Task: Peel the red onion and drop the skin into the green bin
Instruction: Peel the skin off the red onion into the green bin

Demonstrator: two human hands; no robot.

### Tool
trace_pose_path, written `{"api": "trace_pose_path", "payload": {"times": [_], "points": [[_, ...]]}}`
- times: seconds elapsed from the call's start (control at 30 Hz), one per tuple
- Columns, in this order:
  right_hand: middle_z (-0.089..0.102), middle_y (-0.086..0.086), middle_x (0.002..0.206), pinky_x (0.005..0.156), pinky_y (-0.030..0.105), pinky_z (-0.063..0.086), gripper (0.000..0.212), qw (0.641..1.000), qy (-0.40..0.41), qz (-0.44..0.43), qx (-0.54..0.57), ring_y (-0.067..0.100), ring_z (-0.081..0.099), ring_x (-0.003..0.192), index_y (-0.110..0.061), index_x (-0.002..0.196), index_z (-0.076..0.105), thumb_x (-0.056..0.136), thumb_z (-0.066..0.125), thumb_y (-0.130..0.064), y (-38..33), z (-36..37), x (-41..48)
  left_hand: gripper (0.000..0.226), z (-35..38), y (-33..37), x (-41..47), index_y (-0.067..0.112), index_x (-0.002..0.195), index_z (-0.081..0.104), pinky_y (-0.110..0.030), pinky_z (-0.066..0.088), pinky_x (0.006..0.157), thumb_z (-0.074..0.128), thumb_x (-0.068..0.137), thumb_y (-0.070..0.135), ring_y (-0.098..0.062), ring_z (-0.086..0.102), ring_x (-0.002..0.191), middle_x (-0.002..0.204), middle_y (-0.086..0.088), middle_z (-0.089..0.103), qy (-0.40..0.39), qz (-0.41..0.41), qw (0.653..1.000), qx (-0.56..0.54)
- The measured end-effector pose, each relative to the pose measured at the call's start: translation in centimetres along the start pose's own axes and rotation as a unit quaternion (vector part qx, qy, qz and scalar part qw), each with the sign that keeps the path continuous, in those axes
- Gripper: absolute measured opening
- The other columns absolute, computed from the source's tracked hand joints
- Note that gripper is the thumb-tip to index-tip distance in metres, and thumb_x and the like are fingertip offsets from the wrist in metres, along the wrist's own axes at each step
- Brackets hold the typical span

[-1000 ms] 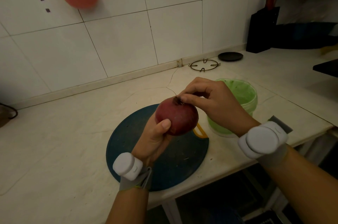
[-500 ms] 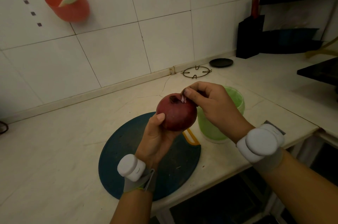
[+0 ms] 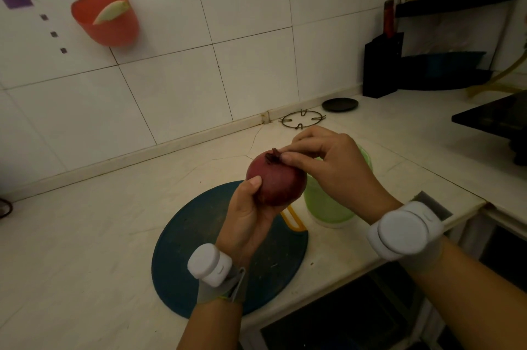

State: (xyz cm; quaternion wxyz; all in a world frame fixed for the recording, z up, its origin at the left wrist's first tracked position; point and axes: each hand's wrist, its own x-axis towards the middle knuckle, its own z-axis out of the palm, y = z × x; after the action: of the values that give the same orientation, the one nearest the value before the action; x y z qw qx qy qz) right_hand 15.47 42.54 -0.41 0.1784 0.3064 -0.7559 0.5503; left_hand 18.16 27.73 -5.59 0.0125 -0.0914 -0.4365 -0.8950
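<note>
My left hand (image 3: 248,215) cupping red onion (image 3: 276,181) w/ thumb curled on its side, held above blue cutting board (image 3: 199,249), my right hand (image 3: 328,161) pinching dry tuft at top, green bin (image 3: 325,207) just behind on counter (image 3: 85,235)

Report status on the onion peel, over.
Left hand grips red onion above the cutting board. Right hand pinches skin tuft at its top; skin not yet off. Green bin just behind, partly hidden by right hand.

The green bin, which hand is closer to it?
Right. The right hand overlaps the green bin, pinching the tip of the red onion; the left hand grips the onion further left, over the cutting board.
</note>
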Motion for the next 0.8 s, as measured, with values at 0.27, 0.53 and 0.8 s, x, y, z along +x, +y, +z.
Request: {"api": "trace_pose_path", "payload": {"times": [0.27, 0.53, 0.8], "points": [[0.056, -0.010, 0.085, 0.074, 0.010, 0.042, 0.011, 0.996, 0.013, -0.062, -0.060, 0.003, 0.053, 0.084, -0.016, 0.086, 0.070, 0.086, 0.059, -0.019, -0.27, 0.14, -0.06, 0.072, 0.37, -0.06, -0.33, 0.017, 0.112, 0.064, -0.041, 0.056, 0.077, 0.088, 0.050, 0.042, -0.036, 0.062, 0.106, 0.112, -0.014, 0.067, -0.021, 0.009, 1.000, 0.014], [0.054, -0.007, 0.084, 0.072, 0.008, 0.038, 0.014, 0.997, 0.018, -0.062, -0.046, 0.001, 0.051, 0.081, -0.017, 0.082, 0.064, 0.088, 0.052, -0.021, -0.11, 0.38, -0.05, 0.085, 0.47, 0.60, 0.01, 0.016, 0.116, 0.058, -0.042, 0.058, 0.076, 0.090, 0.043, 0.042, -0.032, 0.065, 0.101, 0.109, -0.011, 0.069, -0.038, -0.003, 0.998, 0.041], [0.052, -0.011, 0.082, 0.068, 0.010, 0.037, 0.014, 0.998, 0.027, -0.045, -0.046, 0.000, 0.049, 0.075, -0.020, 0.080, 0.060, 0.091, 0.052, -0.018, 0.55, -0.03, 0.41, 0.071, 0.10, 0.81, -0.15, 0.021, 0.106, 0.071, -0.045, 0.053, 0.085, 0.090, 0.042, 0.044, -0.029, 0.065, 0.100, 0.107, -0.010, 0.070, -0.081, -0.027, 0.994, 0.071]]}}
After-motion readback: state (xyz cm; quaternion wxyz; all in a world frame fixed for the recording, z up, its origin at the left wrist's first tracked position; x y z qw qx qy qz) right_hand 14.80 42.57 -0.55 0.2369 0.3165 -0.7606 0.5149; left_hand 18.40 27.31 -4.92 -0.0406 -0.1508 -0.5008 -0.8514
